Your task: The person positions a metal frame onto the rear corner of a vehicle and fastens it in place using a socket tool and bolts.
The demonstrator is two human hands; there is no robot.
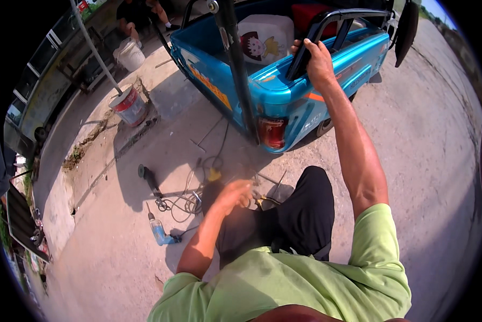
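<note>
Two hands noted: the right hand grips a black frame on the blue cart, upper right of centre; left hand, mid-frame, blurred, grip cannot be told. Drill lies lower left.

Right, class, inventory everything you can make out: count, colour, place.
Cart: 1, blue, upper centre
Box: 1, white, in cart
Frame: 1, black, cart's side
Post: 1, dark, cart's corner
Buckets: 2, white and red/white, upper left
Pole: 1, grey, nearer bucket
Drill: 1, blue, lower left
Grinder: 1, dark, beyond drill
Cables: uncountable, dark, near drill
Bystander: 1, dark clothes, top
Shirt: 1, green, bottom
Trousers: 1, black, centre
Left hand: 1, bare, over trousers
Right hand: 1, bare, on frame
</note>
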